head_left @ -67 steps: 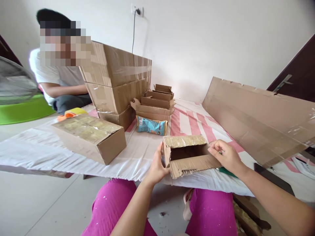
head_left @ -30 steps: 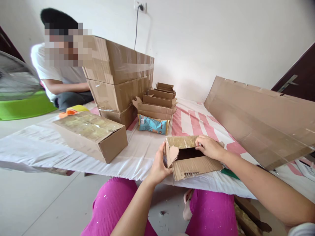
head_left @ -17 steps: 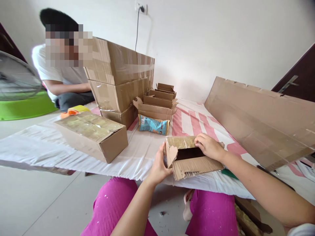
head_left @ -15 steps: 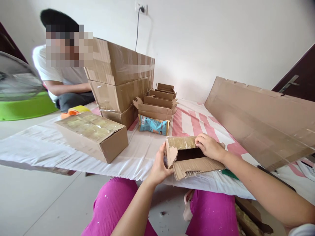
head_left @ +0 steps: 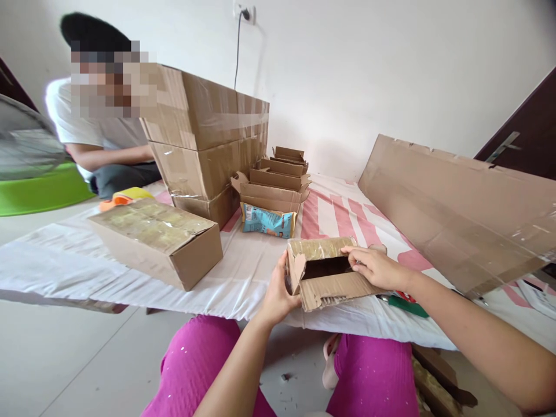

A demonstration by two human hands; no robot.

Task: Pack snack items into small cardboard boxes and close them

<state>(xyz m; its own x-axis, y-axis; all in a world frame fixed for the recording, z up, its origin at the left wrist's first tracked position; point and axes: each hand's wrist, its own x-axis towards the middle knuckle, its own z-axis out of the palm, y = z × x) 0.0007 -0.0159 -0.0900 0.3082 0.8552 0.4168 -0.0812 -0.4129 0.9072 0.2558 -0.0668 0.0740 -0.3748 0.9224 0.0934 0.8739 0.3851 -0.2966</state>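
A small cardboard box [head_left: 334, 292] with torn, ragged flaps lies at the near table edge, its dark opening facing up toward me. My left hand [head_left: 278, 292] is closed around its left end, thumb on the near side and fingers behind. At the right end of the opening, my right hand [head_left: 377, 267] has its fingers bent over the box's edge, with some fingertips at the gap. Whatever is inside is too dark to make out. Partly under my right forearm lies a green and red thing [head_left: 408, 306], its kind unclear.
Behind the box stand a blue snack packet [head_left: 268, 221] and a row of open cardboard boxes [head_left: 278, 194]. A taped box [head_left: 152, 243] and large stacked cartons [head_left: 221, 127] are leftward. Cardboard sheeting [head_left: 456, 208] leans right. A person [head_left: 117, 136] sits beyond the cartons near a fan [head_left: 30, 145].
My right hand has shifted from the far edge toward the right end of the opening, its fingers more curled. The box has tilted slightly, and more of the green and red thing shows.
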